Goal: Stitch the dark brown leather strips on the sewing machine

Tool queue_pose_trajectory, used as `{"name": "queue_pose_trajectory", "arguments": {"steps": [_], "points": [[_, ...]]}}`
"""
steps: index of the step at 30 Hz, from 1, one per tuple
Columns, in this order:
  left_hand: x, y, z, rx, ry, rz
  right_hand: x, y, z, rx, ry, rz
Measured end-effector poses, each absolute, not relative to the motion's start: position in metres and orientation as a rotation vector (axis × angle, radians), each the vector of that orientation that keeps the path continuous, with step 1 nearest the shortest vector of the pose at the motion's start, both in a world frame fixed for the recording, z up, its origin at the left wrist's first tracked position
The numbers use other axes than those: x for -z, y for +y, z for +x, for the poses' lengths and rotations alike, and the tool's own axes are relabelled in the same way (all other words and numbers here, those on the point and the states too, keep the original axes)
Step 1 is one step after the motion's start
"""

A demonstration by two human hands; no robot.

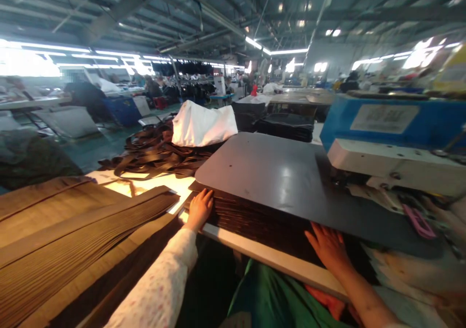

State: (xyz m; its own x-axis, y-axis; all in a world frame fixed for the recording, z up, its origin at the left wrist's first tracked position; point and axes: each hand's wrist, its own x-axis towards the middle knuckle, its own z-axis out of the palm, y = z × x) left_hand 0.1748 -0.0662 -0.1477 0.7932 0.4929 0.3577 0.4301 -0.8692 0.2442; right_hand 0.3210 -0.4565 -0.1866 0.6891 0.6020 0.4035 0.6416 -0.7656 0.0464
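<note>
My left hand (199, 211) lies on the left end of a stack of dark brown fabric pieces (251, 223), fingers stretched out and touching its edge. My right hand (327, 246) rests on the same stack further right, fingers spread, tips at the front edge of a grey metal plate (269, 172). That plate sits just above the stack and hides most of it. Neither hand appears to hold anything. To the left, a thick pile of brown fabric pieces (94, 236) lies in overlapping layers beside my left forearm.
A white and blue sewing machine (393, 158) stands at the right, with a pink object (418, 221) near its head. Dark straps (156, 153) lie heaped behind the brown pile under a white cloth (204, 124). People work at tables further back.
</note>
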Motion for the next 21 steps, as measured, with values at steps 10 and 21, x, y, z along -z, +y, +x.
{"name": "queue_pose_trajectory", "arguments": {"steps": [10, 21], "points": [[0.187, -0.075, 0.165, -0.913, 0.929, 2.742, 0.232, -0.480, 0.327, 0.802, -1.191, -2.716], [0.215, -0.047, 0.157, -0.953, 0.228, 3.082, 0.245, -0.480, 0.317, 0.805, -1.154, -2.791]]}}
